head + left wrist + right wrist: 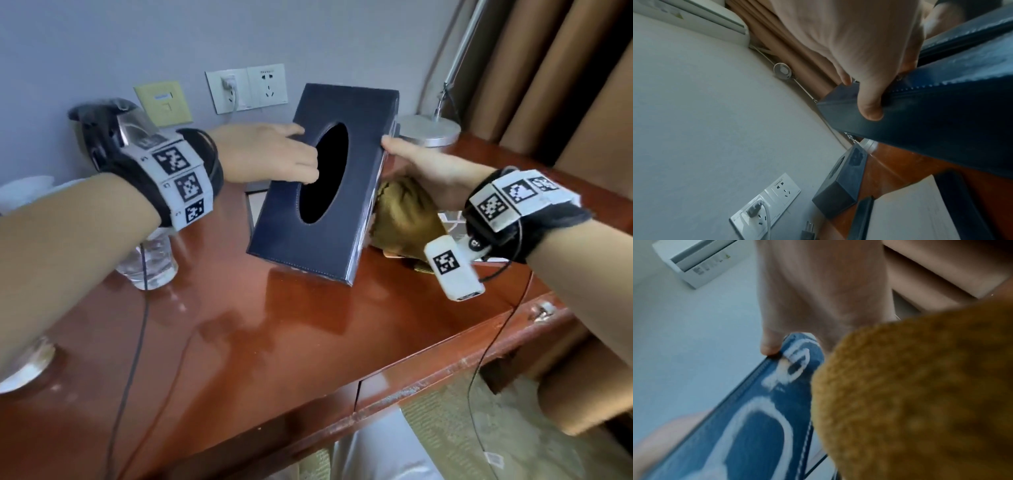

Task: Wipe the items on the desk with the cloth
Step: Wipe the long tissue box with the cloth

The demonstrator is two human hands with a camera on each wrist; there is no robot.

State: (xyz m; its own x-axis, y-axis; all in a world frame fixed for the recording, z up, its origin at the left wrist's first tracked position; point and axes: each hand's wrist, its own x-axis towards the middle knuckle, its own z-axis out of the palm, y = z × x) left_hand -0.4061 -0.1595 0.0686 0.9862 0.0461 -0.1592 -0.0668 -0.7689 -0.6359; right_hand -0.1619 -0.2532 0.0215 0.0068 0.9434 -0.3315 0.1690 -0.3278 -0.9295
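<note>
Tissue box: dark blue leather-look rectangular tissue box point(322, 185) with oval opening, centre of the head view; tilted, its lower edge on the table, top face turned toward the camera.
Cloth: mustard-yellow fuzzy cloth point(407, 219), right of centre, bunched against the box's right side under the right hand.
Left hand point(270, 154): grasping the box, fingers hooked into the oval opening, thumb on its upper left edge.
Right hand point(431, 168): thumb on the box's right edge; whether its fingers clutch the cloth cannot be told.
Table: glossy reddish-brown wooden table point(239, 325), lower half of frame.
Glass: clear drinking glass point(150, 260), left of the box.
Lamp base: round silver lamp base point(431, 132), upper right, behind the box.
</note>
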